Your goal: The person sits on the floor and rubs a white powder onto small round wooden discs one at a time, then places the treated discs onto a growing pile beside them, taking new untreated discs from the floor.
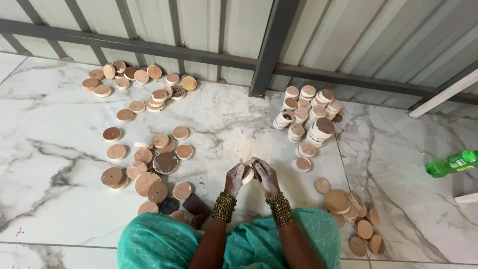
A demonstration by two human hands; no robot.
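Teal cloth (164, 246) at bottom centre of frame, two bangled forearms rising from it to frame centre. Left hand (234, 178) and right hand (267, 175) drawn together, both clamped on one small wooden disc (247, 173) held on edge between them, just above the marble floor (50, 164). Loose discs (149, 169) scattered left, stacked discs (311, 122) upper right, both well apart from the hands.

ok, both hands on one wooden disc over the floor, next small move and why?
Probably keep rubbing the disc, then set it down with the stacks at upper right. The left hand and right hand pinch it between them, both are dusted white, pale dust lies on the marble floor beneath, and loose discs sit to the left.
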